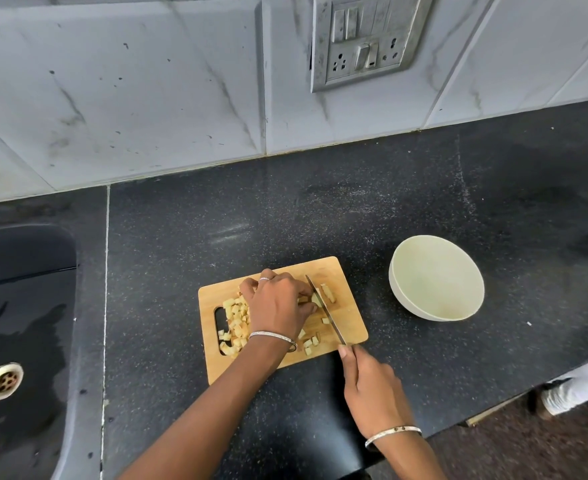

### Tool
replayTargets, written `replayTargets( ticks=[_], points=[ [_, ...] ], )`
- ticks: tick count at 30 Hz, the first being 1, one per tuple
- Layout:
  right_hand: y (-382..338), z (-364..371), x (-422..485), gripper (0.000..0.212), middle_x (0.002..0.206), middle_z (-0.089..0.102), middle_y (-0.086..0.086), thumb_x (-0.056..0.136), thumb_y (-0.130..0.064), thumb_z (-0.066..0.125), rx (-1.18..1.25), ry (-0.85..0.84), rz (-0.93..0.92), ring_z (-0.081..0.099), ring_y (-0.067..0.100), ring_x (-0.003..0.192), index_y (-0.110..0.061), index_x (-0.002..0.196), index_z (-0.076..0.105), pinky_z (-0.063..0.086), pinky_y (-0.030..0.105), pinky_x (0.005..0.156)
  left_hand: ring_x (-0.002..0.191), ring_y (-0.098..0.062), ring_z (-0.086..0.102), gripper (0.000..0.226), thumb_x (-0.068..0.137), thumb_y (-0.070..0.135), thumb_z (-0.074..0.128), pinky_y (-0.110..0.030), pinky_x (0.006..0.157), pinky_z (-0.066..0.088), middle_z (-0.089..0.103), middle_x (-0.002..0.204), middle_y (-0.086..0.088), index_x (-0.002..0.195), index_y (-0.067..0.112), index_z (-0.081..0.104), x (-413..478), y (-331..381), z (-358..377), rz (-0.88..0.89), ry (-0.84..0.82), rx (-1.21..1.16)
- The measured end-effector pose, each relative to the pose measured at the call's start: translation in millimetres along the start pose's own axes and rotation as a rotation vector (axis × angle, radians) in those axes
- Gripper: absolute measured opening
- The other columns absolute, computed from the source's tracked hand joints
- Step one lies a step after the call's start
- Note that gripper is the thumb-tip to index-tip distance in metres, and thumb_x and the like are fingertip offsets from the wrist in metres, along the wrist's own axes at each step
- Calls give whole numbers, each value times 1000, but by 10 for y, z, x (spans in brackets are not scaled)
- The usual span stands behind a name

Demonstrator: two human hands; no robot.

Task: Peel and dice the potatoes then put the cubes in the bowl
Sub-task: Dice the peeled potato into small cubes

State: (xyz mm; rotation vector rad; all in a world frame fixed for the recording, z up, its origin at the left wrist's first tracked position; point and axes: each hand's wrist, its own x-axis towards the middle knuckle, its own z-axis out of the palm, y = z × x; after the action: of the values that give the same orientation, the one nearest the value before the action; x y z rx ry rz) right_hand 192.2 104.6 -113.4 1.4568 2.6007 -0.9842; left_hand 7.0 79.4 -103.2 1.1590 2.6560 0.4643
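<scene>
Under fingers [303, 289] of left hand [280, 303], potato piece [317, 299], apparently against knife [332, 323].

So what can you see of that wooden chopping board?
The chopping board is a light wooden rectangle with rounded corners and a slot handle at its left end. It lies flat, askew, on the dark speckled counter, left of the pale bowl. Many potato cubes pile over the handle end, a few scatter nearer the front. The left hand holds a potato piece on it; the knife, gripped by the right hand, crosses its right half.
</scene>
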Motion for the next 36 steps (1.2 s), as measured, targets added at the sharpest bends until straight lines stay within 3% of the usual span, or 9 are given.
replayTargets(
  ticks=[6,11,18,24,36],
  points=[
    [-146,1,21,47,95,68,7,101,-55,17,-74,-26,86,64,36,96,-28,103,55,50,43,74,108,-13,44,19,79,46,72,-40,89,19,68,100,17,96,38,72,-5,-6,18,-26,-5,-50],
    [-139,17,60,49,99,68,7,101,-55,17,-88,-31,84,63,37,98,-27,104,56,50,44,78,110,-13,45,20,80,46,71,-41,91,18,68,102,17,99,41,72,-31,-14,31,-32,11,-67],
    [-16,-42,-110,46,82,62,-3,97,-60,11,-66,-64,93,62,30,91,-31,82,43,49,44,77,110,-13,44,24,78,49,72,-40,89,17,69,101,18,100,41,72,-10,-40,32,-30,-1,-77],
    [-28,-252,-112,48,69,60,-3,98,-57,17,11,-2,37,61,23,78,-27,77,49,49,41,75,108,-11,44,28,76,49,74,-37,84,15,67,102,19,103,41,71,-26,-65,39,-24,8,-103],
    [-48,-109,-59,50,74,61,-4,97,-59,13,-61,-23,-7,62,26,79,-26,81,47,50,43,73,108,-13,45,15,80,48,68,-42,91,21,62,108,19,92,39,72,-77,-34,48,-68,26,-53]
  ],
)
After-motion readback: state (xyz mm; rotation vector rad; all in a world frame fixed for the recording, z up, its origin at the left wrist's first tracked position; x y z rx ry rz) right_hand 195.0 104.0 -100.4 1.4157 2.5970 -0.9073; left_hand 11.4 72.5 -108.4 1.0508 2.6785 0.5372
